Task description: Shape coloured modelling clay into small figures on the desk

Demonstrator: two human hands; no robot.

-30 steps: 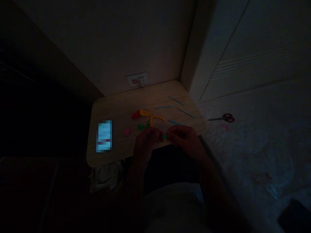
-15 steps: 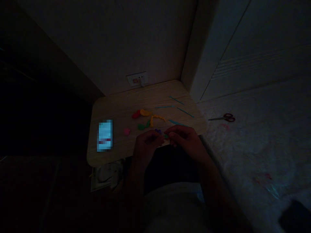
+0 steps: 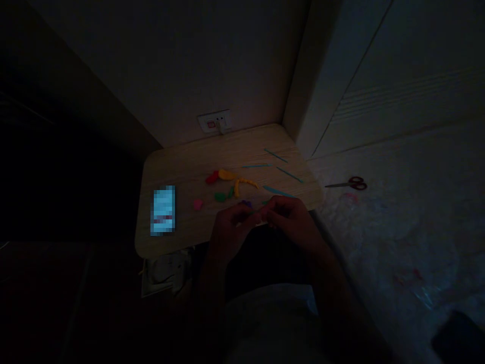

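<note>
The room is very dark. My left hand (image 3: pixel 231 230) and my right hand (image 3: pixel 290 220) meet at the near edge of a small wooden table (image 3: pixel 182 167), fingers pinched together on a small green piece that is barely visible between them. Just beyond my fingers lie a purple bit (image 3: pixel 246 203), green pieces (image 3: pixel 222 196), a yellow-orange strip (image 3: pixel 242 184), a red piece (image 3: pixel 211 178) and a pink piece (image 3: pixel 197 204). Thin teal sticks (image 3: pixel 288 174) lie on the right part of the table.
A lit phone (image 3: pixel 163 211) lies on the table's left side. A wall socket (image 3: pixel 214 122) is behind the table. Red-handled scissors (image 3: pixel 350 184) rest on the pale surface to the right. A crumpled white bag (image 3: pixel 166 270) sits below the table.
My hands have drawn closer together, and the green piece between them is now almost hidden by my fingers. The purple bit beyond them has come into view.
</note>
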